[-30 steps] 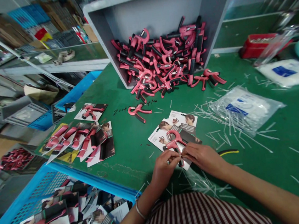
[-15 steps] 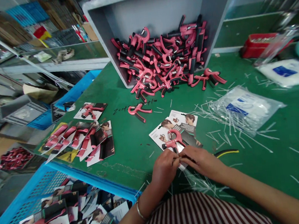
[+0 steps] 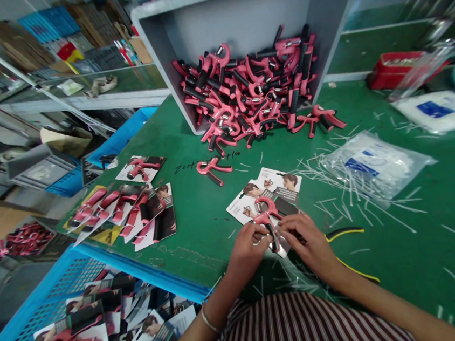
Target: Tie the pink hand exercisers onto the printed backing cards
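Observation:
A pink and black hand grip strengthener (image 3: 267,205) lies on a printed backing card (image 3: 238,204), its handles pointing toward me. My left hand (image 3: 248,247) is at the strengthener's left handle, fingers curled and fingertips pressed together. On the other side, my right hand (image 3: 308,240) pinches close to the handle and the card's lower edge. Whatever thin thing is between the fingertips is too small to make out. A second card (image 3: 281,178) lies partly under the first. Pliers with yellow and black handles (image 3: 345,232) rest beside my right hand, partly hidden by it.
A grey bin (image 3: 159,63) full of strengtheners stands tipped toward me. White cable ties (image 3: 347,209) are scattered around a clear bag (image 3: 379,165). One loose strengthener (image 3: 213,171) lies mid-table. Carded strengtheners (image 3: 128,208) lie at left, above a blue basket (image 3: 140,266).
My hands have moved slightly apart, uncovering more of the strengthener's handles and card. My right hand has shifted right, and more of the pliers shows. The view has shifted slightly.

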A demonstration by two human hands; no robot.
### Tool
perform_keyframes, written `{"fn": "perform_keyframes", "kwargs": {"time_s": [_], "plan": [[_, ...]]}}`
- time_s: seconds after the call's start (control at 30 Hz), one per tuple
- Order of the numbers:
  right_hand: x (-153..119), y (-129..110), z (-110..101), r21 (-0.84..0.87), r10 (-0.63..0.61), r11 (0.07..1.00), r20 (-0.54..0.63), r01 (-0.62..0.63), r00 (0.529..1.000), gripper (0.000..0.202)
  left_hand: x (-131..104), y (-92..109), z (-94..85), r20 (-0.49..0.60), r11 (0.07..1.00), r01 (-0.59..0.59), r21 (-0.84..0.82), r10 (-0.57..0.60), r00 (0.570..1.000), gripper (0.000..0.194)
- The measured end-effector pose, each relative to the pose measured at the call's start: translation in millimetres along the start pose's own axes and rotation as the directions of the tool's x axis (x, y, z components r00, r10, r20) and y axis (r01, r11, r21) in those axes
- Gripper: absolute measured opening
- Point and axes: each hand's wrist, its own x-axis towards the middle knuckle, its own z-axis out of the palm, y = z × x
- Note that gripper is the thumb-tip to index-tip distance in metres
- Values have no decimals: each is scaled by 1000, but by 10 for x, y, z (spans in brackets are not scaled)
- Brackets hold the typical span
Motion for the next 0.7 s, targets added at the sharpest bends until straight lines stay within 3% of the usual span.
{"fn": "perform_keyframes", "kwargs": {"time_s": [0.13,0.23,0.5,0.6,0.7], "plan": [[-35,-71,95,53,0,999,13,-1,1000,11,12,27,187,-152,999,39,-4,-39,988,9],[-47,-117,120,38,-37,999,39,36,999,12,25,20,260,-192,998,46,31,-39,981,13],[20,-132,122,-52,10,999,-30,-11,1000,11,86,9,144,-78,999,8,-51,-12,997,9],[22,-154,154,-7,3,1000,-54,-3,999,13,90,56,182,-100,998,44,52,-39,994,8],[-18,-82,15,6,48,999,-91,-48,995,16,134,26,109,-98,983,22,184,-4,995,8]]}}
